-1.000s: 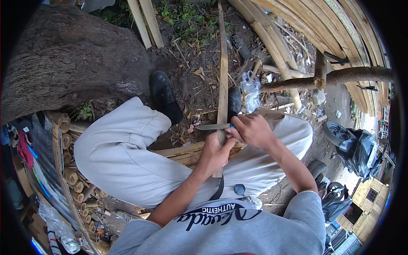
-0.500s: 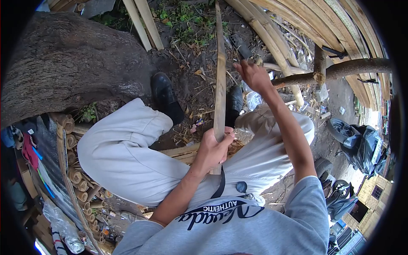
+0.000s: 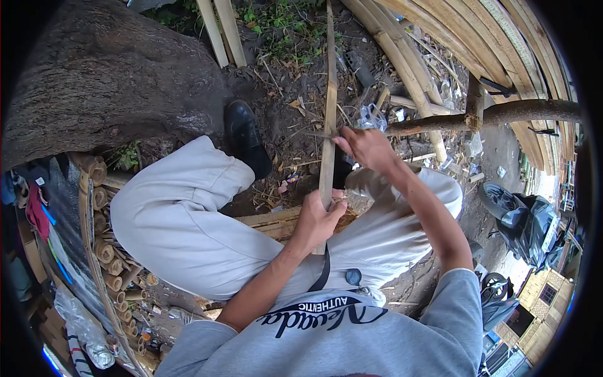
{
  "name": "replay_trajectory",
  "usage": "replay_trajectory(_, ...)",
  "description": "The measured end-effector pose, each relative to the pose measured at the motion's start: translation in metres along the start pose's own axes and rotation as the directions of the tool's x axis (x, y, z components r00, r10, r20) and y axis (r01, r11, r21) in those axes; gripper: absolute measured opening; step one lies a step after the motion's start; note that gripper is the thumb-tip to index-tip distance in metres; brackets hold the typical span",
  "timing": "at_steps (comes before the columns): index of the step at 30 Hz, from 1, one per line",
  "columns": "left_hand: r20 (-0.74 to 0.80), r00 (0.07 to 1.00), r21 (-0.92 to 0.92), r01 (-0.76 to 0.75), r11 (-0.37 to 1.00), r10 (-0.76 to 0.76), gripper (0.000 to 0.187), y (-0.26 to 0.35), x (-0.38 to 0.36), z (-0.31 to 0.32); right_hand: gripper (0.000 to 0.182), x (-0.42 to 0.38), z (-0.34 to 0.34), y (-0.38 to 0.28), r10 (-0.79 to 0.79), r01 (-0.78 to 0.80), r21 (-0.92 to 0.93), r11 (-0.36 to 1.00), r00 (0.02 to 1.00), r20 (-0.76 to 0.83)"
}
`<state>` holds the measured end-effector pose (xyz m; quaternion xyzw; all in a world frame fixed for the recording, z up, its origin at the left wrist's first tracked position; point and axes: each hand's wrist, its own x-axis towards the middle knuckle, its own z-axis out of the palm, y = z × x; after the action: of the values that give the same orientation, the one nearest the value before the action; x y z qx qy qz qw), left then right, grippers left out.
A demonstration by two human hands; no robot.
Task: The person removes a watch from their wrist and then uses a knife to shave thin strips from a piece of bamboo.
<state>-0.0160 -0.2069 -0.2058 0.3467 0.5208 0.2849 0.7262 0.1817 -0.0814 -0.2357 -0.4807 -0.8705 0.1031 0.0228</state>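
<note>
A long bamboo strip (image 3: 330, 100) runs from my lap away across the ground, its near end lying between my thighs. My left hand (image 3: 319, 217) is wrapped round its lower part. Farther along, my right hand (image 3: 367, 147) is closed on a knife; the handle is hidden in the fingers. The knife's thin dark blade (image 3: 319, 134) lies crosswise at the strip, its tip sticking out to the left.
A thick tree trunk (image 3: 107, 88) fills the upper left. Bamboo poles (image 3: 402, 56) and long slats (image 3: 490, 44) lie at the upper right, near a rough branch (image 3: 490, 116). Cut bamboo (image 3: 107, 251) is stacked at left; a motorbike (image 3: 527, 220) stands at right.
My right hand has come down and toward me, bringing the knife blade to the strip. My left hand keeps its hold in nearly the same spot.
</note>
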Motion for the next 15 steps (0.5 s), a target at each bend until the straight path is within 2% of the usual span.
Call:
replay_trajectory(2, 0.027, 1.0, 0.006, 0.009, 1.0, -0.009, 0.028, 0.008, -0.002, 0.001, 0.046, 0.034, -0.004, 0.023, 0.141, -0.135, -0.069, 0.988, 0.987, 0.083)
replay_trajectory(4, 0.029, 0.994, -0.068, 0.109, 0.992, -0.108, 0.027, 0.027, -0.008, 0.001, 0.048, 0.065, 0.011, 0.065, 0.168, -0.166, -0.052, 0.985, 0.985, 0.03)
replay_trajectory(5, 0.03, 0.994, -0.061, 0.11, 0.992, -0.108, 0.027, 0.029, -0.008, -0.001, 0.048, 0.078, 0.012, 0.076, 0.172, -0.171, -0.049, 0.984, 0.985, 0.026)
replay_trajectory(7, 0.086, 0.988, -0.185, 0.14, 0.973, -0.126, 0.03, 0.033, -0.008, -0.005, 0.048, 0.096, 0.01, 0.086, 0.163, -0.164, -0.099, 0.981, 0.986, -0.024)
replay_trajectory(11, 0.153, 0.975, -0.296, 0.199, 0.934, -0.159, 0.032, 0.052, -0.01, -0.013, 0.044, 0.074, -0.024, 0.038, 0.188, -0.193, -0.052, 0.98, 0.977, -0.098)
replay_trajectory(13, 0.165, 0.974, -0.305, 0.202, 0.931, -0.157, 0.035, 0.049, -0.011, -0.012, 0.03, 0.041, -0.038, 0.0, 0.148, -0.139, 0.078, 0.987, 0.98, -0.133)
replay_trajectory(15, 0.194, 0.965, -0.367, 0.238, 0.899, -0.176, 0.036, 0.038, -0.008, -0.012, 0.03, 0.005, -0.059, -0.039, 0.087, -0.079, 0.175, 0.981, 0.995, -0.043)
